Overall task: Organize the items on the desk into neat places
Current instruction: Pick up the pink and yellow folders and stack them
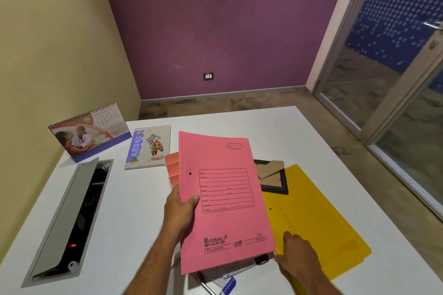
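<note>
Centrally, left hand (180,211) grips pink file folder (223,201) at its left edge, thumb on cover, folder raised above white desk (134,211). Right hand (296,255) at 5 o'clock, fingers straight, resting on yellow folder (318,218). Black picture frame (273,178) at 3 o'clock, partly under pink folder. Notebook (148,146) at 10 o'clock, desk calendar (90,133) beyond it.

A white worktop (143,211) carries a scatter of office items. At ten o'clock, a desk calendar (91,134) stands upright, with a motorbike-cover notebook (148,146) lying flat just beside it. At nine o'clock, an open cable hatch (69,220) is set into the surface. A yellow file folder (318,218) lies at three o'clock, a black picture frame (273,177) face down at its far edge. Pens (227,282) lie at six o'clock.
</note>
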